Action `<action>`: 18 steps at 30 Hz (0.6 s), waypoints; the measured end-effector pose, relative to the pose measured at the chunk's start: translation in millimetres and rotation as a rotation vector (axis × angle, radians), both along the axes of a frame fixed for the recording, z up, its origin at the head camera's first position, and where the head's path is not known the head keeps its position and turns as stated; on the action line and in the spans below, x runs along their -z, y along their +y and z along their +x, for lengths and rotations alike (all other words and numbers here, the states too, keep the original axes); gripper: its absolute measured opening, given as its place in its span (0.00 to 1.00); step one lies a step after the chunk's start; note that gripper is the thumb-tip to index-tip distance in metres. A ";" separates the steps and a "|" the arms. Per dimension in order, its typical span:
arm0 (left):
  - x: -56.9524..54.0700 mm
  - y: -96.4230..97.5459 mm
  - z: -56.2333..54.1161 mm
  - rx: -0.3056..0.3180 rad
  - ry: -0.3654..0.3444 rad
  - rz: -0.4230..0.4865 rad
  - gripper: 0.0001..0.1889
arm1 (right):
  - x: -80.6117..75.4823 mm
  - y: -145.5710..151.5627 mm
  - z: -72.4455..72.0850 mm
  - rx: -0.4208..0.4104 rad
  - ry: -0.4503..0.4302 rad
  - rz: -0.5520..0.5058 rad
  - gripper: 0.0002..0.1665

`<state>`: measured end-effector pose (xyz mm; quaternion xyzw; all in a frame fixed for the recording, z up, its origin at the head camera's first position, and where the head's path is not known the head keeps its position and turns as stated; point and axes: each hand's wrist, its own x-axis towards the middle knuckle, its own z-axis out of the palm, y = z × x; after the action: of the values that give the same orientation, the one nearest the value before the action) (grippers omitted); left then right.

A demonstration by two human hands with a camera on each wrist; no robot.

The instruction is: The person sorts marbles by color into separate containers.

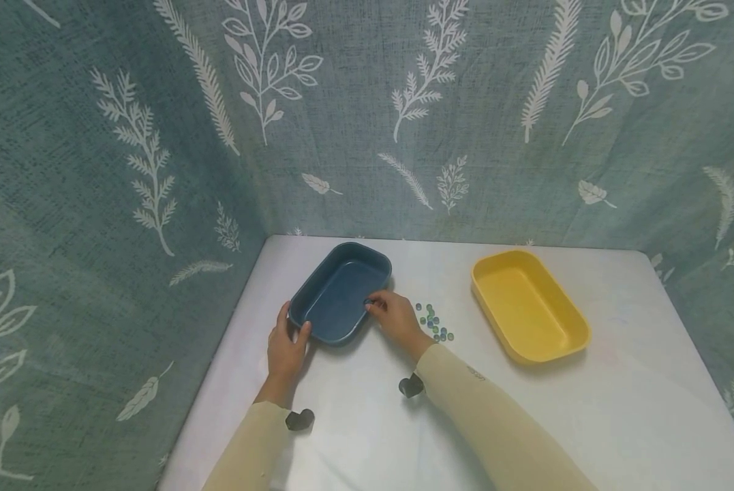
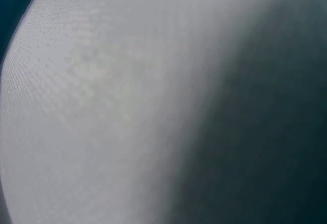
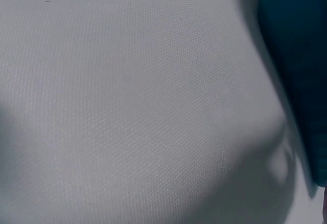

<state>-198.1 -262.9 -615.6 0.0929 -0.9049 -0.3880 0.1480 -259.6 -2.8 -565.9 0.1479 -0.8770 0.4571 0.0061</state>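
Note:
At the near left corner of a dark blue rectangular tub, my left hand grips the outside, fingers along the left wall and thumb on the near side. Over the tub's right rim, my right hand pinches a small dark bluish marble between thumb and fingertips. Several green and blue glass marbles lie loose on the table just right of that hand. The right wrist view catches the tub's outer wall and a hand's shadow; the left wrist view is mostly blurred white cloth.
A yellow rectangular tub stands to the right of the loose marbles. White cloth covers the table. A blue-green curtain with white leaf prints hangs behind and along the left side.

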 end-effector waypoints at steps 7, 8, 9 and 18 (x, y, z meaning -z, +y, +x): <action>3.1 -0.5 -0.8 0.009 0.002 -0.033 0.38 | -3.2 0.1 2.1 0.011 -0.062 0.017 0.14; 3.5 -0.5 -0.9 0.009 0.004 -0.033 0.38 | -3.1 0.0 2.1 0.012 -0.064 0.016 0.14; 3.7 -0.4 -0.9 0.009 0.007 -0.032 0.38 | -2.7 0.0 2.2 0.011 -0.064 0.015 0.14; 4.0 -1.9 -1.2 0.014 0.020 -0.026 0.38 | 2.0 7.5 4.5 -0.035 -0.017 0.037 0.15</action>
<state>-199.4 -264.9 -619.6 0.0806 -0.9091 -0.3780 0.1554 -255.0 4.7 -567.9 0.1592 -0.8827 0.4420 -0.0122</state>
